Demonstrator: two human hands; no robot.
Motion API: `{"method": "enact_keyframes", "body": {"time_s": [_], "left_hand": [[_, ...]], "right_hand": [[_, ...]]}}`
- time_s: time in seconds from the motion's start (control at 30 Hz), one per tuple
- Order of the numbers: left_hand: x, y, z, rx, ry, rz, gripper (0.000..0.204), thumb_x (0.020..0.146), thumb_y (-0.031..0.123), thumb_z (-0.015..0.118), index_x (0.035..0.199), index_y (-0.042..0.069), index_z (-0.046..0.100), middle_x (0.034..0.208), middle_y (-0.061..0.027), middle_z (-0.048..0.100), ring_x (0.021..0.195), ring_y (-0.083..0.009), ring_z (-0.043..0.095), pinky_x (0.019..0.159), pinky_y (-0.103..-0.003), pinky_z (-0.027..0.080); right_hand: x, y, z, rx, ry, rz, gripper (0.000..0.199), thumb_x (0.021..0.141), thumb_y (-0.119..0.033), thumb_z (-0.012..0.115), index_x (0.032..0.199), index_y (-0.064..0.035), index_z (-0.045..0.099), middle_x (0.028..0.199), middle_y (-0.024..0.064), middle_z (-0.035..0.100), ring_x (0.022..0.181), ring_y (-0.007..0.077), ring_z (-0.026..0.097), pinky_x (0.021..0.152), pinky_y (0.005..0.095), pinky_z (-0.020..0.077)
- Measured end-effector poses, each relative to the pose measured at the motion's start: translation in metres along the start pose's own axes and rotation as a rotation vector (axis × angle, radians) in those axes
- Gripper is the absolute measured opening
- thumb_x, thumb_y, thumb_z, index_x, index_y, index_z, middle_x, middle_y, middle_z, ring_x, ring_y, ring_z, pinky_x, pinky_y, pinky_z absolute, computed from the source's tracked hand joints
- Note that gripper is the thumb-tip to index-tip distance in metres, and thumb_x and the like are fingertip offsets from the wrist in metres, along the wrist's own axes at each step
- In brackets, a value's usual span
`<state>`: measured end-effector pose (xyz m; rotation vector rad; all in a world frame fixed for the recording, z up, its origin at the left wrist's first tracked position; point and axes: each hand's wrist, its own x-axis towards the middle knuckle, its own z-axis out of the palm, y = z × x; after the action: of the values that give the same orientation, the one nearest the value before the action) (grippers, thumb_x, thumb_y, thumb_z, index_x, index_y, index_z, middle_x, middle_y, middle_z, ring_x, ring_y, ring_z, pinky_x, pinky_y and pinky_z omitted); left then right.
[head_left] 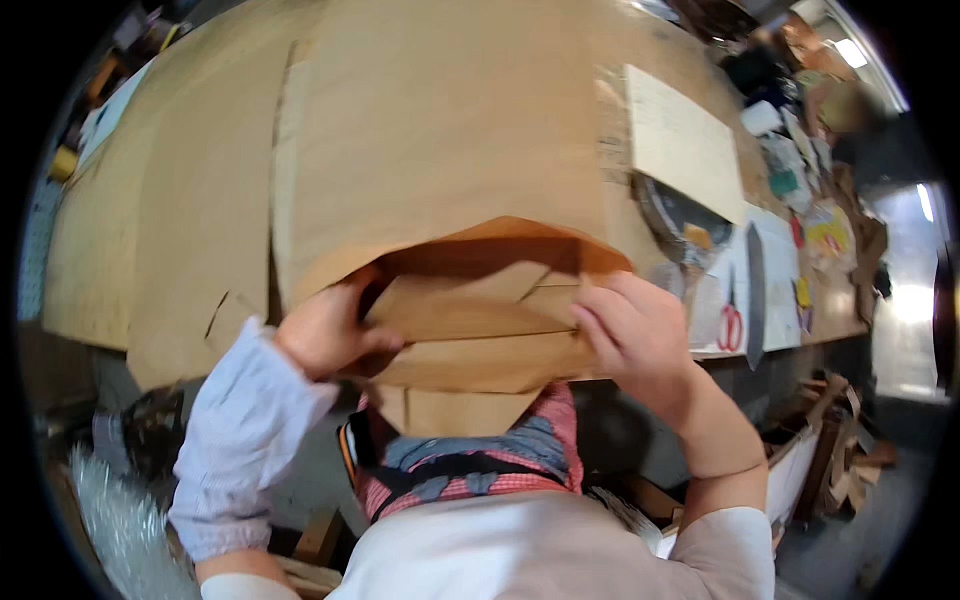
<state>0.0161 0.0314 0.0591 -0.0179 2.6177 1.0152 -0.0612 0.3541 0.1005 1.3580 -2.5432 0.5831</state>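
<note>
A large brown kraft paper bag [440, 130] lies lengthwise on the table, its near end spread open at the front edge. Folded flaps and creases show inside that end, and one flap [455, 410] hangs toward my lap. My left hand [330, 330] grips the left side of the opening, its thumb inside on the folds and its other fingers mostly hidden by paper. On the opposite side, my right hand [640, 325] pinches the right corner, the fingers curled over the edge.
More flat brown paper [205, 210] lies to the left on the wooden table [90, 260]. At right are a pale board [685, 145], red-handled scissors [731, 325], a long grey blade-like strip [756, 290] and assorted clutter. Clear plastic [120, 520] sits low at left; cardboard scraps [850, 470] lie low at right.
</note>
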Motion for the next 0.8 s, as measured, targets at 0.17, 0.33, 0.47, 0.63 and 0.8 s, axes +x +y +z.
{"method": "enact_keyframes", "body": {"time_s": [0.17,0.33,0.47,0.63,0.8], "left_hand": [[-0.02,0.024,0.0,0.37,-0.036,0.022,0.082,0.062,0.032,0.083,0.128,0.002,0.045,0.121,-0.0243,0.051,0.102,-0.0419,0.058,0.085,-0.045,0.049],[-0.016,0.019,0.001,0.42,-0.05,0.037,0.084,0.061,0.028,0.082,0.131,0.007,0.042,0.128,-0.0224,0.045,0.1,-0.0402,0.06,0.083,-0.045,0.051],[-0.019,0.024,-0.003,0.466,-0.129,-0.101,0.088,0.06,0.025,0.084,0.133,0.008,0.039,0.132,-0.0236,0.043,0.101,-0.0397,0.06,0.084,-0.046,0.051],[-0.021,0.027,0.0,0.516,-0.085,-0.105,0.09,0.058,0.024,0.085,0.133,0.009,0.038,0.136,-0.0245,0.041,0.101,-0.0404,0.059,0.083,-0.047,0.051],[-0.023,0.033,-0.001,0.531,-0.088,-0.116,0.092,0.058,0.025,0.086,0.134,0.01,0.037,0.136,-0.0242,0.041,0.101,-0.0414,0.059,0.083,-0.048,0.05]], "right_hand": [[-0.09,0.081,-0.032,-0.45,-0.179,0.351,0.038,0.075,-0.006,0.064,0.113,-0.0129,0.065,0.074,0.0086,0.053,0.068,0.0281,0.058,0.06,0.0394,0.0481],[-0.134,0.123,-0.026,-0.391,-0.13,0.206,0.03,0.076,-0.01,0.07,0.106,-0.0131,0.065,0.074,0.009,0.055,0.068,0.0288,0.058,0.056,0.0397,0.0469],[-0.085,0.15,-0.034,-0.048,0.35,0.469,0.013,0.077,-0.011,0.076,0.087,-0.0049,0.069,0.074,0.009,0.067,0.066,0.0185,0.064,0.058,0.0294,0.0491],[-0.052,0.194,-0.03,0.259,0.372,0.861,0.012,0.081,-0.011,0.074,0.082,0.0012,0.072,0.076,0.0064,0.071,0.068,0.0084,0.064,0.061,0.0231,0.0494],[-0.06,0.196,-0.045,0.32,0.43,0.917,0.015,0.084,-0.012,0.071,0.087,0.0022,0.072,0.078,0.0041,0.07,0.069,0.0079,0.062,0.062,0.0241,0.0488]]}}
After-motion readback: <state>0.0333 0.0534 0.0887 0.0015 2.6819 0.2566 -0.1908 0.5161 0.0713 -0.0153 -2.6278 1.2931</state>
